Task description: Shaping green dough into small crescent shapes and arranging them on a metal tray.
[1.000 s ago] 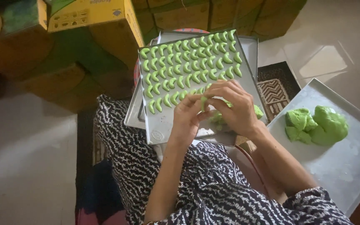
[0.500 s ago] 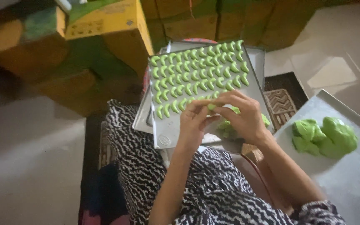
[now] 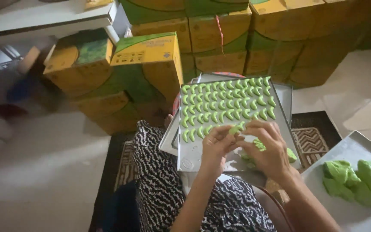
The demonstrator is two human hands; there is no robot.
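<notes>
Far left: pale floor (image 3: 35,172), blurred clutter at the edge, can't tell what. Upper left a white shelf (image 3: 44,15). Next, stacked yellow-green cartons (image 3: 147,64) running along the back to the right.

Centre-left: your lap in black-and-white patterned fabric (image 3: 159,172), over a dark rug (image 3: 108,172).

Centre: metal baking tray (image 3: 194,157) resting on your lap, tilted a bit, w/ a second tray under it showing at the edges. Rows of small green crescent dough pieces (image 3: 226,103) fill the upper part; the near part is bare metal.

Your left hand (image 3: 215,148) is over the tray's near half, fingers bunched tog. at the tips. Your right hand (image 3: 265,150) is just beside it, fingertips meeting the left's. Both grips pinch on one small green dough piece (image 3: 235,128) btwn them, right at the end of the lowest row, at or just above the tray – can't tell if it touches. More green dough shows under your right palm.

Right: patterned mat (image 3: 312,144) on the floor, then a larger metal tray (image 3: 353,148) at lower right w/ lumps of green dough (image 3: 359,180) on it, well apart from your hands.
</notes>
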